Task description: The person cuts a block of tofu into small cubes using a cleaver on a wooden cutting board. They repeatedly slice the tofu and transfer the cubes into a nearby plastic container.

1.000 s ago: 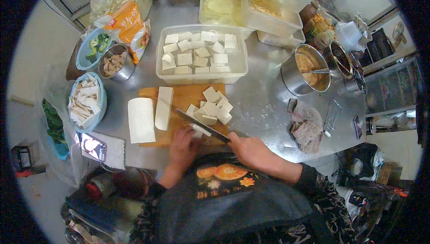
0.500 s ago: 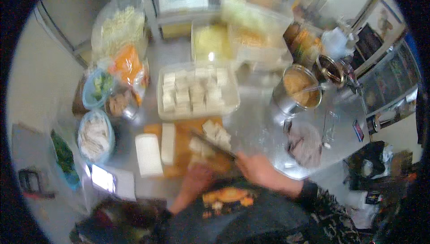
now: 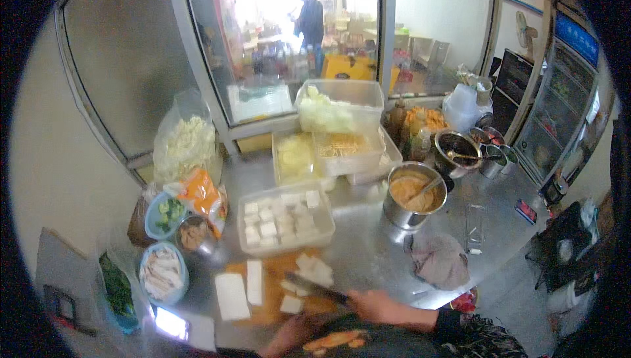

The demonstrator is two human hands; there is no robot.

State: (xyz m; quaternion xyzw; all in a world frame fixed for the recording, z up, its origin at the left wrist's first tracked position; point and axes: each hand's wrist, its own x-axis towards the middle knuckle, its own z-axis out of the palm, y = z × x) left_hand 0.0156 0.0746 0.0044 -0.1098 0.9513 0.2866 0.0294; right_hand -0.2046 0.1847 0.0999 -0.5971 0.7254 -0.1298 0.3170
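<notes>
My right hand (image 3: 373, 307) is closed around the handle of a knife (image 3: 317, 288), its dark blade slanting left over the wooden cutting board (image 3: 272, 284). Beyond the blade lies a heap of white tofu pieces (image 3: 313, 268); one square tofu piece (image 3: 291, 304) sits on its near side. My left hand (image 3: 294, 332) is low at the board's front edge, close to that piece, its fingers blurred and partly hidden. Toward the left are a narrow tofu strip (image 3: 254, 282) and a wider tofu slab (image 3: 233, 297). A clear plastic tub (image 3: 289, 248) of tofu cubes stands just behind the board.
Blue bowls (image 3: 186, 284) and a lit phone (image 3: 171, 324) line the left. Plastic bins (image 3: 342, 164) stand at the back by the window. Rightward are a metal pot (image 3: 404, 219) with a ladle, a crumpled cloth (image 3: 442, 263) and another phone (image 3: 526, 211). A person (image 3: 310, 20) stands beyond the glass.
The view has tipped upward, so the table sits lower and the window and the person behind it show. My right hand keeps its hold on the knife; my left hand stays by the board's front edge.
</notes>
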